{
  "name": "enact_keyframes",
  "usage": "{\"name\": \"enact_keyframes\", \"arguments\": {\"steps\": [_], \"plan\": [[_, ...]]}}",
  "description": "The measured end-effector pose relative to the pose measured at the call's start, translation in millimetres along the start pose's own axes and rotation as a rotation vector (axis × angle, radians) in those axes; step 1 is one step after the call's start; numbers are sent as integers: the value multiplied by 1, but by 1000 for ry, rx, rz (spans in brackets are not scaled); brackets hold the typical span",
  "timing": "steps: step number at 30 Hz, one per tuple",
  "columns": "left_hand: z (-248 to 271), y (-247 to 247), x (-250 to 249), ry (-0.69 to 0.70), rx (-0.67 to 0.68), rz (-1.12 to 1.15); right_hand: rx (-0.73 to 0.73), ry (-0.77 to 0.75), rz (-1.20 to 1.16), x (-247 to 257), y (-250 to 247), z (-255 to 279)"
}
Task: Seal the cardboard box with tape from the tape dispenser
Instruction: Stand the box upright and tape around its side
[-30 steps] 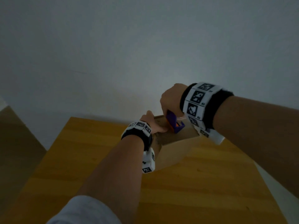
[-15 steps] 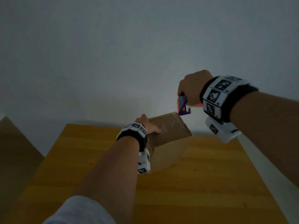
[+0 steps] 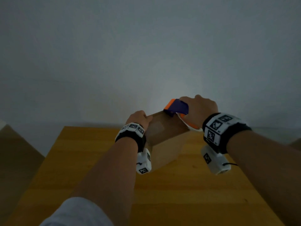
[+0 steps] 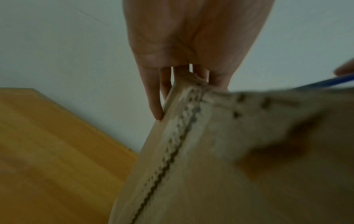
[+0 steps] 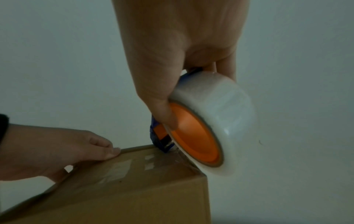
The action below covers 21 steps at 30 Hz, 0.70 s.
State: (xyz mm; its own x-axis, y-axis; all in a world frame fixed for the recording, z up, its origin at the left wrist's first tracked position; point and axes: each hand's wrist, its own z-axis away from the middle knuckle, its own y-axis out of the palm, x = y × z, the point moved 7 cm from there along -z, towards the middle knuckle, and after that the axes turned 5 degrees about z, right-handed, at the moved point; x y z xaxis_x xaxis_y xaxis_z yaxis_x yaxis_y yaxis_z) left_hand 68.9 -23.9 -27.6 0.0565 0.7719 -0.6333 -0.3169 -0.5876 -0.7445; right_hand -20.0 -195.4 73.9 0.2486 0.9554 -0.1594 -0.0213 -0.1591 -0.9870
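A closed brown cardboard box (image 3: 164, 141) stands on the wooden table (image 3: 81, 160), with clear tape strips across its top (image 5: 122, 166). My left hand (image 3: 140, 118) holds the box's far left top corner, thumb on the lid and fingers (image 4: 155, 97) down the outer side. My right hand (image 3: 200, 108) grips the purple and orange tape dispenser (image 3: 176, 107) with its clear tape roll (image 5: 214, 119). The dispenser's front end touches the box's far top edge (image 5: 162, 147).
A plain grey-white wall (image 3: 146, 54) rises directly behind the table. The box sits near the table's back edge. Bare wood (image 3: 179, 193) stretches in front of the box toward me. A dim brown surface (image 3: 14, 152) shows at the far left.
My right hand lifted the dispenser off the box and up to the right, then brought it back down onto the box's far top edge. The left hand stayed on the box.
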Motion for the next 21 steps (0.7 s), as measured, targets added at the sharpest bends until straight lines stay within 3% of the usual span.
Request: {"name": "enact_keyframes", "arguments": {"steps": [4,7,10,14,17,21], "plan": [[1,-7,16,-92,3,269,-45,131,-94,-16,0,5],[4,-9,38,-201,5,539,-89,333,-383,-36,-3,12],[7,0,51,-223,92,467,-93,461,-691,-47,-3,11],[10,11,41,-114,233,286,173,495,-1011,-29,26,13],[14,14,31,-62,303,323,266,480,-1035,-17,43,19],[19,13,25,-52,312,335,283,491,-1029,-19,52,19]]}}
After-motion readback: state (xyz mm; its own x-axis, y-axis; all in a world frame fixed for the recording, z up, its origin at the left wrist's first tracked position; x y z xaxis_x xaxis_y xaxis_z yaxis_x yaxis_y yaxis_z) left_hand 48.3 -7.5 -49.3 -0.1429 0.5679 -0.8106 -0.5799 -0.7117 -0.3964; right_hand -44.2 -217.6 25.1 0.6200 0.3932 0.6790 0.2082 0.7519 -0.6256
